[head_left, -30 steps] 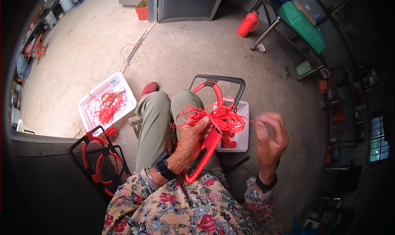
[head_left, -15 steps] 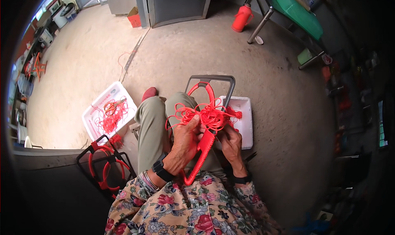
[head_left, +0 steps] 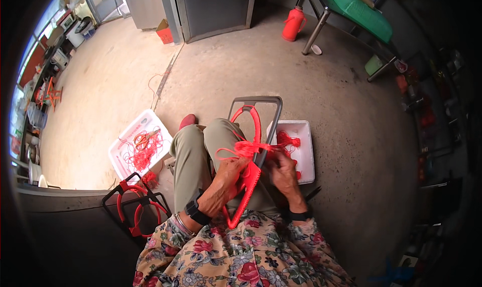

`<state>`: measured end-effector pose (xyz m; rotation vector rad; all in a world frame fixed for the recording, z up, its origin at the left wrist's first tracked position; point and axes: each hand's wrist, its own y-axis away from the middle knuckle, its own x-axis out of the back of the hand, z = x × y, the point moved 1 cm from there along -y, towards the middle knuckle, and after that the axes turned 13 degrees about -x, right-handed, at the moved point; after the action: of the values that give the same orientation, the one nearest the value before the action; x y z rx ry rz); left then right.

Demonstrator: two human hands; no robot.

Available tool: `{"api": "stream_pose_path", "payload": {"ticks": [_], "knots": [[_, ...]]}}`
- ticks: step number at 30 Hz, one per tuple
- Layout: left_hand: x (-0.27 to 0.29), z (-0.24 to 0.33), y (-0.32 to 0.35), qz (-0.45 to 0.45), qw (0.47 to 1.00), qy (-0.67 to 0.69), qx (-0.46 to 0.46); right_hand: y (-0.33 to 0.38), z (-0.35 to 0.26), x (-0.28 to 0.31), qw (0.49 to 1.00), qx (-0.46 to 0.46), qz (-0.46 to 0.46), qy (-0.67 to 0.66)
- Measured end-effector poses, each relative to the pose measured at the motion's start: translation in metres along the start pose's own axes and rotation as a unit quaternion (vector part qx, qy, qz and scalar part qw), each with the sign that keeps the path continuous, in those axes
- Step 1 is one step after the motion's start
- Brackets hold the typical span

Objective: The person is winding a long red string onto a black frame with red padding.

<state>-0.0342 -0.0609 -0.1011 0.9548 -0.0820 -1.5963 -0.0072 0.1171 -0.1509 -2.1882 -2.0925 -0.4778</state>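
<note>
A dark grey frame (head_left: 279, 117) with a red cord-wrapped hoop (head_left: 257, 121) rests across my lap. Its near part is a red piece with a laced, ridged edge (head_left: 249, 186). My left hand (head_left: 228, 175) is closed at the middle of the frame, around the base of a red cord bundle (head_left: 247, 148); its fingertips are partly hidden. To the right, my right hand (head_left: 284, 175), somewhat blurred, pinches the red cord, which is drawn out between the two hands.
On the left floor, a white tray (head_left: 116, 159) holds tangled red cord and orange-handled scissors (head_left: 145, 139). Another white tray (head_left: 307, 151) with red cord stands by my right knee. More red-wrapped frames (head_left: 135, 206) lean at lower left. A red thermos (head_left: 293, 25) stands near a metal-legged table.
The loose, spread-out loops of red cord are now gathered into a narrower bundle and stretched rightward. My right hand has moved slightly up. The whole view has shifted a little.
</note>
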Motion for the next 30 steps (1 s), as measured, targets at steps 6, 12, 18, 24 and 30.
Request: {"api": "stream_pose_path", "payload": {"ticks": [6,12,18,24,30], "knots": [[0.013,0.011,0.011,-0.086,0.996,0.028,-0.016,0.054,-0.107,0.085,0.991,0.062,-0.097,0.071],[0.013,-0.002,0.002,-0.179,0.978,0.077,-0.077,0.101,-0.132,0.155,0.825,0.271,0.002,-0.497],[0.013,-0.002,0.006,-0.177,0.976,0.092,-0.093,0.133,-0.057,0.256,0.775,0.261,0.086,-0.57],[0.008,-0.005,0.004,-0.177,0.98,0.074,-0.06,0.106,0.011,0.208,0.873,-0.039,0.289,-0.392],[0.005,-0.009,0.007,-0.134,0.988,0.059,-0.046,0.05,-0.05,0.032,0.932,-0.197,0.043,-0.301]]}}
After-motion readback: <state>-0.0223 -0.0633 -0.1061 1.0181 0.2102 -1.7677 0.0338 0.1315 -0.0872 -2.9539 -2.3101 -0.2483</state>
